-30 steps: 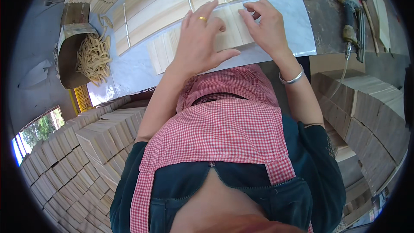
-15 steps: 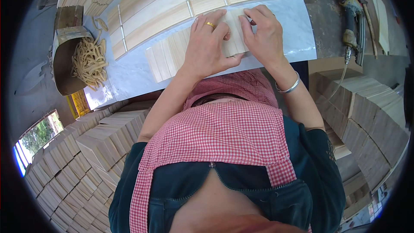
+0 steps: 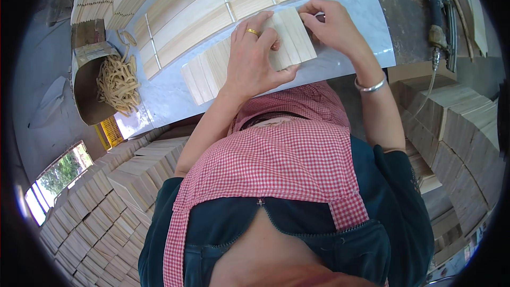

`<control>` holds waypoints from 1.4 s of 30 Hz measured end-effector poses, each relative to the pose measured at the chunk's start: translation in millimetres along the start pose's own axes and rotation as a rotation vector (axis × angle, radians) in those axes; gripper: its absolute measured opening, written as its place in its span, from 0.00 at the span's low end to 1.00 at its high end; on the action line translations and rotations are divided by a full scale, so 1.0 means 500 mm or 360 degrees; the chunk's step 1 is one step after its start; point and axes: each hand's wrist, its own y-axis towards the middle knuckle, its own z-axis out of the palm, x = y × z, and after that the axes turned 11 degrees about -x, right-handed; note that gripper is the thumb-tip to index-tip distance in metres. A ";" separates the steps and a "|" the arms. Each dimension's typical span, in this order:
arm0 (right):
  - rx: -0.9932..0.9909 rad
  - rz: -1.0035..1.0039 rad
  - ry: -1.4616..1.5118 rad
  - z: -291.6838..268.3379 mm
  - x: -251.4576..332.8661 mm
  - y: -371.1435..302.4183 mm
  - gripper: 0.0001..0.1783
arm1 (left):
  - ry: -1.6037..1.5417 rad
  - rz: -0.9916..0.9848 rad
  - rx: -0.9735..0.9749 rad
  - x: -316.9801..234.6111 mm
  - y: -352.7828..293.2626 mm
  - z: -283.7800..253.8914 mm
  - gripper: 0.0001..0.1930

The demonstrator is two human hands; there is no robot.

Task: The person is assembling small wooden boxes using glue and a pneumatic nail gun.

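Note:
A row of thin pale wooden slats (image 3: pixel 295 37), standing packed side by side, lies at a slant on the white sheet-covered table. My left hand (image 3: pixel 255 48), with a gold ring, spans the row: its thumb is at the near edge and its fingers at the far edge. My right hand (image 3: pixel 332 24) is beside the row's far right corner, with a silver bangle on the wrist. Its fingers are curled with the tips together; a small dark spot shows between them, and whether it is a thing held I cannot make out.
Long boards with metal strips (image 3: pixel 228 2) lie behind the row. Left of it, a tipped container (image 3: pixel 87 87) spills rubber bands (image 3: pixel 116 82). An air tool with a hose (image 3: pixel 436 18) lies at right. Stacked wooden blocks (image 3: pixel 451 111) stand on both sides of me.
My right hand has moved rightward off the end of the slat row, uncovering that end. My left hand stays on the row. The view has shifted slightly.

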 end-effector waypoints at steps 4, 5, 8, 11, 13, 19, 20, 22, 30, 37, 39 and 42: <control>0.0367 0.0092 -0.0062 -0.021 -0.003 0.041 0.05 | -0.0002 -0.0014 0.0020 -0.004 0.001 -0.002 0.25; 0.0473 0.0073 -0.0107 -0.024 -0.006 0.051 0.05 | 0.0002 -0.0021 0.0021 -0.006 0.000 -0.002 0.25; 0.0506 -0.0175 -0.0257 -0.020 -0.034 0.087 0.05 | 0.0004 -0.0016 0.0034 -0.006 0.005 0.001 0.25; 0.0288 -0.0850 -0.0598 -0.003 -0.070 0.099 0.06 | -0.0020 0.0000 0.0055 -0.004 0.004 0.005 0.26; 0.0361 -0.0585 -0.0441 -0.007 -0.061 0.063 0.06 | -0.0010 -0.0025 0.0066 -0.006 -0.003 -0.001 0.26; 0.0540 0.0337 0.0071 -0.055 -0.017 -0.055 0.07 | -0.0011 -0.0017 0.0053 0.005 0.001 0.001 0.26; 0.0564 0.0418 0.0120 -0.061 -0.013 -0.071 0.07 | -0.0010 -0.0018 0.0053 0.005 0.000 0.001 0.26; 0.0582 0.0501 0.0174 -0.068 -0.012 -0.078 0.06 | -0.0010 -0.0014 0.0058 0.002 -0.001 0.002 0.26; 0.0753 0.0201 -0.0363 -0.056 -0.008 -0.045 0.04 | 0.0004 0.0019 0.0053 0.004 -0.002 0.006 0.26; 0.0163 -0.0719 -0.0738 -0.051 -0.030 -0.137 0.04 | 0.0086 0.0071 0.0065 0.000 -0.003 -0.004 0.27; 0.0027 -0.0735 -0.0677 -0.049 -0.002 -0.158 0.04 | 0.0148 0.0167 0.0038 -0.011 0.009 -0.009 0.27; -0.0100 -0.0755 -0.0635 -0.045 0.023 -0.171 0.04 | 0.0198 0.0255 -0.0004 -0.015 0.017 -0.004 0.26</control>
